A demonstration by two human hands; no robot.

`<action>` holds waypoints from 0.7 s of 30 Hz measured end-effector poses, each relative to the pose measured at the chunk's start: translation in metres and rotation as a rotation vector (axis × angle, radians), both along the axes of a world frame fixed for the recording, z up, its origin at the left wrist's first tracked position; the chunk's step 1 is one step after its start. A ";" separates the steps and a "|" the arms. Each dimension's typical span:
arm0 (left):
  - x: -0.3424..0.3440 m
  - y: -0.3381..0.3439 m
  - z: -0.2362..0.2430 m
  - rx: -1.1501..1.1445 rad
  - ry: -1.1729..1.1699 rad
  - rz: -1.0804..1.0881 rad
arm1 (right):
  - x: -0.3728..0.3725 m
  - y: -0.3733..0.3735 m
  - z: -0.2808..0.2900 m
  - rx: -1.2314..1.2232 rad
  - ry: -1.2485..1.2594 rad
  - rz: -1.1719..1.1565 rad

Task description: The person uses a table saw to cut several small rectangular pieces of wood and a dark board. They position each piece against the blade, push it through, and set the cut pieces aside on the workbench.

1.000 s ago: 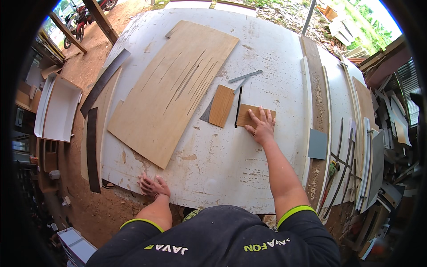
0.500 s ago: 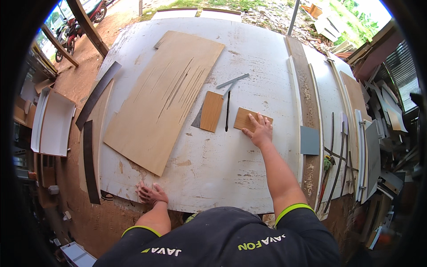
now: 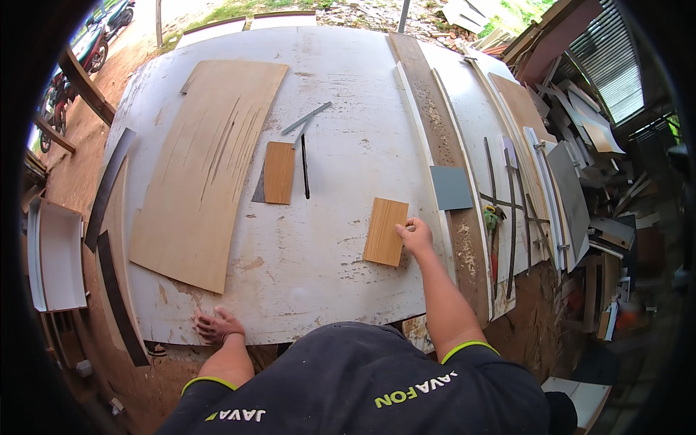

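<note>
My right hand [image 3: 416,236] pinches the right edge of a small wood-grain board [image 3: 384,230], which is over the right part of the white worktable [image 3: 326,283]. Whether the board touches the tabletop, I cannot tell. My left hand [image 3: 219,326] leans on the table's near edge, fingers apart and holding nothing. A second wood-grain piece [image 3: 279,172], with one curved side, lies near the middle, partly over a dark grey piece [image 3: 259,190]. Beside it are a thin black strip [image 3: 305,168] and two crossed grey strips [image 3: 307,117]. A large split plywood sheet [image 3: 206,167] covers much of the left side.
A grey-blue square panel [image 3: 451,188] lies across a long brown board [image 3: 438,119] at the right. Beyond it are a green tape measure [image 3: 493,216], dark strips [image 3: 510,232] and stacked panels [image 3: 569,199]. Dark bands [image 3: 119,297] line the left edge; a white tray-like box [image 3: 58,254] stands outside it.
My right hand has gone from lying flat on the small board to gripping its edge. The board has moved nearer and right, and turned upright in the picture. The view has shifted rightward.
</note>
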State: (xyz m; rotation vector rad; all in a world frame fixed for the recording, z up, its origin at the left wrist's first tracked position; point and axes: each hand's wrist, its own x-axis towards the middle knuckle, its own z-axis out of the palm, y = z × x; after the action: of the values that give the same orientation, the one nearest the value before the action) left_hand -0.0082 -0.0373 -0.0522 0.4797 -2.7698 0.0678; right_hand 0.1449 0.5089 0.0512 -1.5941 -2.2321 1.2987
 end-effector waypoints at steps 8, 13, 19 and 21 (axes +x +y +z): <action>-0.002 0.001 -0.004 -0.033 -0.079 0.080 | 0.012 -0.011 0.040 -0.228 0.387 0.046; 0.000 0.000 0.000 0.012 -0.060 0.029 | 0.000 -0.018 0.063 -0.351 0.470 -0.036; -0.001 0.005 0.006 0.044 -0.132 0.068 | 0.014 -0.039 0.033 -0.272 0.009 0.066; 0.000 0.004 0.009 0.057 -0.095 0.033 | 0.016 -0.044 0.020 0.041 -0.130 0.168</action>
State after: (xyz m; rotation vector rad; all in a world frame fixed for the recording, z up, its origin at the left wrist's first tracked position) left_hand -0.0084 -0.0331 -0.0431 0.5502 -2.8636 0.0193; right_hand 0.1609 0.4649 0.0708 -1.5488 -2.5016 1.2094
